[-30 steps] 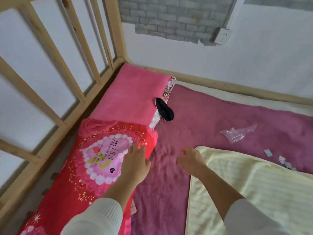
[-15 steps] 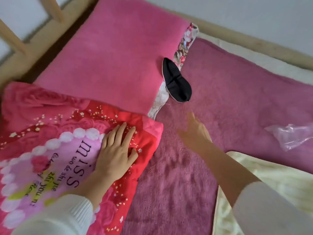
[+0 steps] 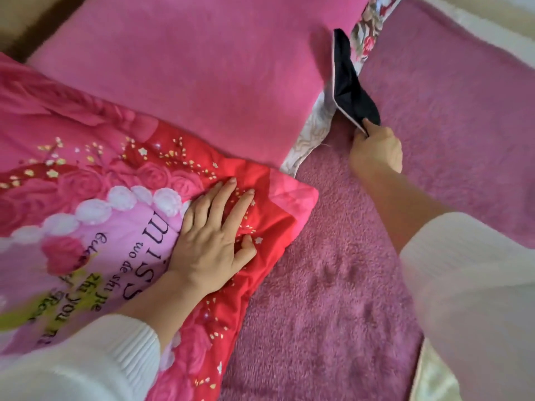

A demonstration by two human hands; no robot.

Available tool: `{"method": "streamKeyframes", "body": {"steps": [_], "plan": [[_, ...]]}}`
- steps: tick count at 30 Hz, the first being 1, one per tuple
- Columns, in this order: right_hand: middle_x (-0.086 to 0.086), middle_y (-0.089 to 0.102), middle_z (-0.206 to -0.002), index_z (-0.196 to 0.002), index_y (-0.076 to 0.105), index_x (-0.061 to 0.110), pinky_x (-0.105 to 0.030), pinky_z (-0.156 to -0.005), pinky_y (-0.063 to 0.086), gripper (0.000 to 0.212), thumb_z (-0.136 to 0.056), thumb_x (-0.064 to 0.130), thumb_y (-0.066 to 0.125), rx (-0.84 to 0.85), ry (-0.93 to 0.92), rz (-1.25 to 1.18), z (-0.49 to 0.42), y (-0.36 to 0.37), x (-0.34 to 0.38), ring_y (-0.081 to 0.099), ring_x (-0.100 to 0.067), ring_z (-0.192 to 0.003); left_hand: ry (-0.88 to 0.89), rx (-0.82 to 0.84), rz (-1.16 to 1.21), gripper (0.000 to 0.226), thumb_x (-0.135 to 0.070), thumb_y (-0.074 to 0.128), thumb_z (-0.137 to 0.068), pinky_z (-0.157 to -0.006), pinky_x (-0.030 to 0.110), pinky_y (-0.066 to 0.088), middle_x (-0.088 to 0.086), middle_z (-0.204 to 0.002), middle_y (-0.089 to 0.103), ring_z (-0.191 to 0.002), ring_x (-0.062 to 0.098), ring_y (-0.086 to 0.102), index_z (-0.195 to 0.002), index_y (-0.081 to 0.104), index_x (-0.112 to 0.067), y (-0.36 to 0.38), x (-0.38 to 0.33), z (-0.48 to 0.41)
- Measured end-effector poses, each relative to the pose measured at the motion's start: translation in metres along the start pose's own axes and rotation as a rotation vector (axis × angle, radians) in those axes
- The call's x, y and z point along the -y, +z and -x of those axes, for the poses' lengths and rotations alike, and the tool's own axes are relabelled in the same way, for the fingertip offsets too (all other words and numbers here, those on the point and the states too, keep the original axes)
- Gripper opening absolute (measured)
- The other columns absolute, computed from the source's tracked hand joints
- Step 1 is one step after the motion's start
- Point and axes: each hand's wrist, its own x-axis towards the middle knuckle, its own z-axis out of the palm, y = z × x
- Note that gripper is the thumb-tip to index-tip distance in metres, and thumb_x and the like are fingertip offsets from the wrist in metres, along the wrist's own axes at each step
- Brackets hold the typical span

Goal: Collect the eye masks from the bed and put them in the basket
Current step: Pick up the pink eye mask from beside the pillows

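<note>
A red printed quilt [image 3: 86, 198] lies beside a pink pillow [image 3: 202, 68] on purple fleece [image 3: 333, 299].

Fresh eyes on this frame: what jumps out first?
First the black eye mask at upper right, lying against the edge of the pink pillow, its near end pinched by the right hand. Next the left hand, pressed flat on the red quilt printed with roses and lettering at left. Between them runs the purple fleece blanket. No basket is in view.
</note>
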Motion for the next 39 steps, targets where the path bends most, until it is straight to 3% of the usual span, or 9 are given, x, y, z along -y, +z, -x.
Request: {"method": "streamKeyframes", "body": {"steps": [6,10,15,17,19,25,30,34,39], "plan": [[-0.017,0.068,-0.092,-0.099,0.07,0.01,-0.033,-0.065,0.037,0.033,-0.095,0.035,0.048,0.077,-0.023,-0.027,0.076,-0.051,-0.004,0.058,-0.036,-0.078,-0.074,0.271,0.064,0.076,-0.043,0.059,-0.08,-0.117,0.044,0.015,0.013,-0.156,0.032,-0.143,0.028,0.024,-0.149,0.035,-0.019,-0.035,-0.017,-0.001],[-0.013,0.063,-0.078,-0.09,0.069,0.013,-0.032,-0.061,0.035,0.027,-0.095,0.03,0.048,0.107,-0.141,-0.001,0.125,-0.107,0.0,0.05,-0.032,-0.067,-0.209,0.432,0.279,0.06,-0.04,0.038,-0.097,-0.121,0.043,0.003,0.011,-0.163,0.016,-0.15,0.027,0.007,-0.152,0.024,-0.019,-0.093,-0.04,-0.016],[-0.004,0.047,-0.083,-0.091,0.065,0.012,-0.032,-0.056,0.037,0.02,-0.094,0.025,0.051,0.115,-0.367,0.089,0.194,-0.194,0.017,0.05,-0.031,-0.067,-0.669,0.341,1.079,0.038,-0.038,0.038,-0.099,-0.105,0.039,0.038,0.009,-0.138,0.055,-0.122,0.021,0.054,-0.122,0.06,-0.017,-0.221,-0.088,-0.011],[-0.003,0.053,-0.088,-0.102,0.069,0.021,-0.032,-0.054,0.043,0.017,-0.093,0.023,0.056,0.085,-0.489,0.089,0.232,-0.23,0.023,0.057,-0.03,-0.07,-0.873,0.348,1.491,0.022,-0.043,0.046,-0.095,-0.089,0.037,0.048,0.002,-0.112,0.06,-0.099,0.014,0.059,-0.096,0.061,-0.027,-0.272,-0.102,0.005],[-0.001,0.059,-0.093,-0.111,0.069,0.028,-0.034,-0.054,0.048,0.023,-0.09,0.021,0.06,0.058,-0.588,0.088,0.277,-0.263,0.027,0.061,-0.026,-0.075,-0.99,0.336,1.718,0.017,-0.037,0.058,-0.091,-0.09,0.043,0.053,0.006,-0.098,0.058,-0.098,0.027,0.061,-0.091,0.061,-0.02,-0.311,-0.105,0.032],[-0.006,0.058,-0.076,-0.092,0.078,0.019,-0.028,-0.046,0.043,0.024,-0.07,0.009,0.078,0.007,-0.816,0.095,0.417,-0.327,0.024,0.061,-0.027,-0.065,-0.903,0.296,1.652,0.041,0.009,0.051,-0.085,-0.065,0.034,0.061,0.023,-0.103,0.065,-0.073,0.028,0.07,-0.123,0.049,-0.006,-0.377,-0.107,0.154],[-0.003,0.059,-0.088,-0.067,0.073,0.021,-0.031,-0.067,0.033,0.005,-0.07,0.021,0.077,-0.031,-1.038,0.181,0.503,-0.352,0.006,0.053,-0.025,-0.082,-0.78,0.279,1.461,0.037,0.009,0.056,-0.08,-0.051,0.026,0.058,0.017,-0.092,0.069,-0.058,0.02,0.073,-0.113,0.058,-0.005,-0.415,-0.106,0.257],[0.005,0.057,-0.12,-0.06,0.067,0.02,-0.027,-0.08,0.013,0.038,-0.086,0.043,0.051,0.142,-1.124,0.145,0.554,-0.357,-0.023,0.035,-0.015,-0.115,-0.707,0.196,1.288,0.028,0.007,0.049,-0.082,-0.054,0.027,0.059,0.009,-0.086,0.068,-0.061,0.015,0.073,-0.098,0.062,-0.011,-0.448,-0.115,0.331],[0.011,0.057,-0.118,-0.061,0.071,0.017,-0.03,-0.083,0.017,0.045,-0.087,0.05,0.054,0.223,-1.185,0.086,0.616,-0.362,-0.067,0.03,-0.006,-0.114,-0.731,0.241,1.033,0.021,0.003,0.046,-0.08,-0.05,0.024,0.056,0.01,-0.067,0.068,-0.054,0.016,0.069,-0.081,0.065,-0.007,-0.469,-0.137,0.43]]}}
